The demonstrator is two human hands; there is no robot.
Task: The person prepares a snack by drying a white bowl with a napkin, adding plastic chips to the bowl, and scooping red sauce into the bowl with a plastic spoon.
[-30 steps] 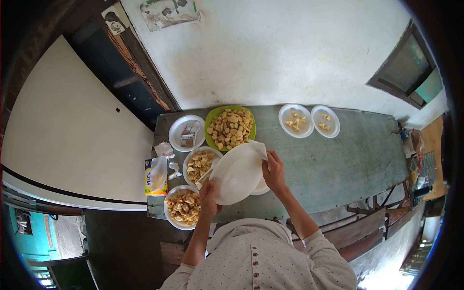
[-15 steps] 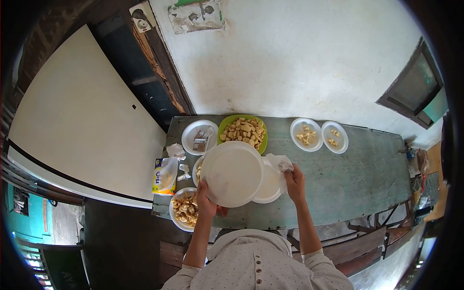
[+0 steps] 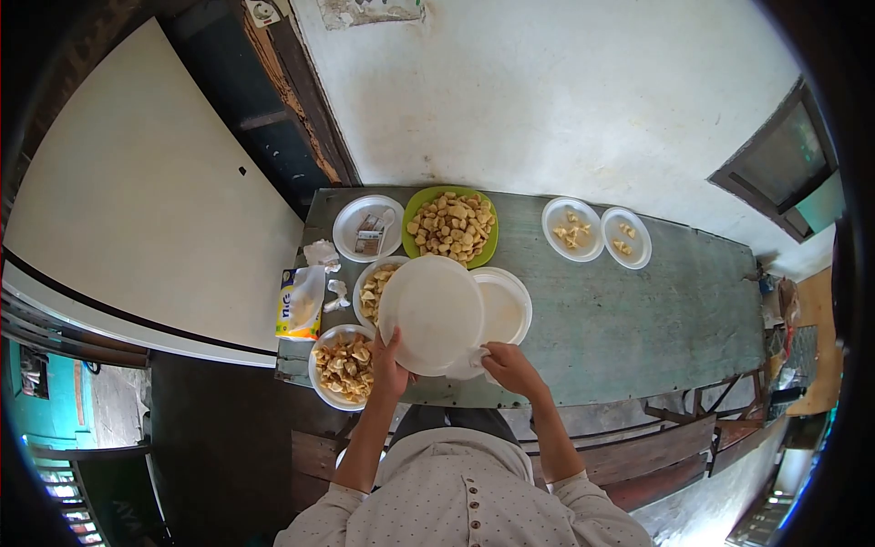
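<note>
My left hand (image 3: pixel 390 368) grips the lower left edge of a round whitish plate (image 3: pixel 432 313), its thumb on the face. At the plate's lower right, my right hand (image 3: pixel 512 367) has its fingers closed on a white tissue (image 3: pixel 469 366), partly hidden behind the plate. Another white plate (image 3: pixel 510 305) lies on the table to the right, partly covered. Behind the held plate is a green dish (image 3: pixel 493 230) heaped with pale yellow pieces. Two white plates of similar pieces, one partly covered (image 3: pixel 372 296) and one nearer (image 3: pixel 342 369), stand to the left.
The greenish table (image 3: pixel 629 328) runs along the wall. At its left are a tissue pack (image 3: pixel 299 305), crumpled tissues (image 3: pixel 322 254) and a plate with a small packet (image 3: pixel 368 239). Two plates (image 3: pixel 572 230) with a few pieces stand at the back right. A bench (image 3: pixel 638 456) is below.
My right hand with the tissue has moved down and left to the held plate's lower edge. The view has shifted, so the table sits higher, and more of the plate behind shows.
</note>
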